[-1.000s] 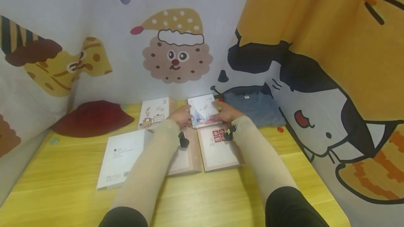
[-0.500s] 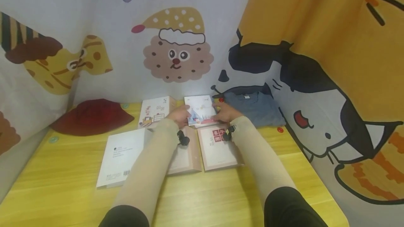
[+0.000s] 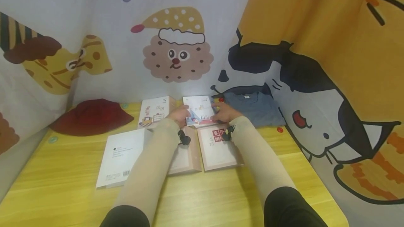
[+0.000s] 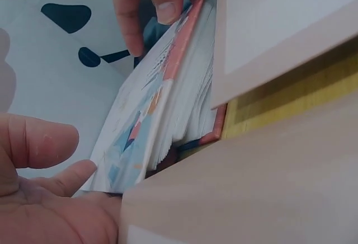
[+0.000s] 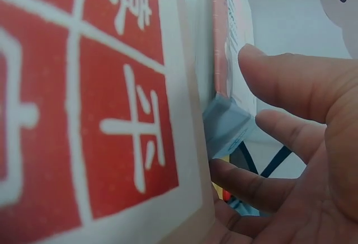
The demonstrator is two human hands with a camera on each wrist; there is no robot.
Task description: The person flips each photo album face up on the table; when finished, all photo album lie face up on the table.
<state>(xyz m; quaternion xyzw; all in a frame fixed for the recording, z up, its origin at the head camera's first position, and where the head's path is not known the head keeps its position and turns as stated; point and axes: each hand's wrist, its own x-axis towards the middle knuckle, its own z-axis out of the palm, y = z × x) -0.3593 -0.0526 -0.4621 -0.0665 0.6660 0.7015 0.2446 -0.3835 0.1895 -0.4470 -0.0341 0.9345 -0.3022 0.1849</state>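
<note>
book (image 3: 199, 109) lies by the far edge of the tabletop (image 3: 208, 199), left hand (image 3: 178, 115) and right hand (image 3: 226, 112) apart, spread loosely at its two sides; a hat (image 3: 94, 119) sits near the far left corner.

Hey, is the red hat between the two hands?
No, the illustrated book sits between the left hand and the right hand; the red hat lies farther left.
</note>
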